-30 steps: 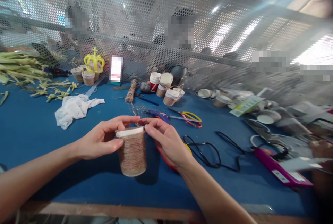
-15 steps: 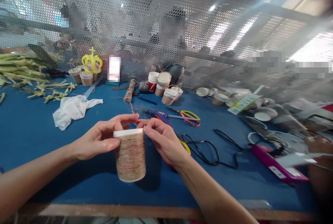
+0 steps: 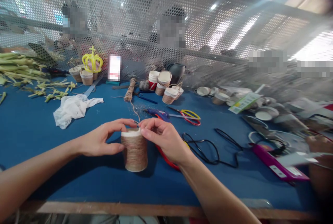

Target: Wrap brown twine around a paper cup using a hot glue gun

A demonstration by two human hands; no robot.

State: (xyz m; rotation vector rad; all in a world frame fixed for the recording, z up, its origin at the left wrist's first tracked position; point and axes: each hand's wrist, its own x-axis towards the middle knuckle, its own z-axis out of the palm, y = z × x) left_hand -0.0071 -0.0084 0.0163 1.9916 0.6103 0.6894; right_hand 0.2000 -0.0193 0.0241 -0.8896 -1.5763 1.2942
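Note:
A paper cup wound with brown twine is upright in front of me, its white rim bare at the top. My left hand grips it from the left, thumb at the side just below the rim and fingers reaching over the top. At the right of the rim, my right hand pinches the loose twine against the cup. That strand runs back to a twine bundle. Whether the cup's base touches the table is hard to tell.
Behind my right hand lie a blue glue gun and scissors. A black cable leads toward a purple power strip. Crumpled white cloth is at left; several wrapped cups stand before the mesh screen.
The cup has moved slightly right and away from me, and stands more upright. Both hands have shifted with it. The twine now shows as a longer strand behind the rim.

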